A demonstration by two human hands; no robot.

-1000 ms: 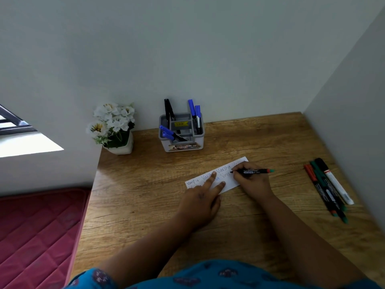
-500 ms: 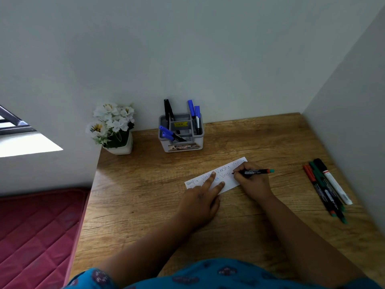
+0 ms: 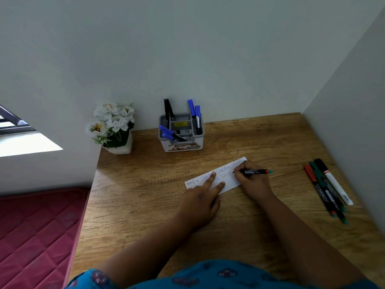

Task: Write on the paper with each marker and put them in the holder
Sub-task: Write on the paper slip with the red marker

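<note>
Green-capped marker (image 3: 253,171), pinched in the right hand's (image 3: 253,182) closed grip, lies crosswise, tip on the paper (image 3: 231,180), holder (image 3: 180,140) beyond to the left; flat left hand (image 3: 201,202) pins paper.

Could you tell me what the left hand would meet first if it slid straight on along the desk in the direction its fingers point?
The left hand points up and slightly right across the paper, toward the marker holder. Beyond the paper's far edge is bare desk, so the holder probably comes first, though the line could pass just right of it.
</note>
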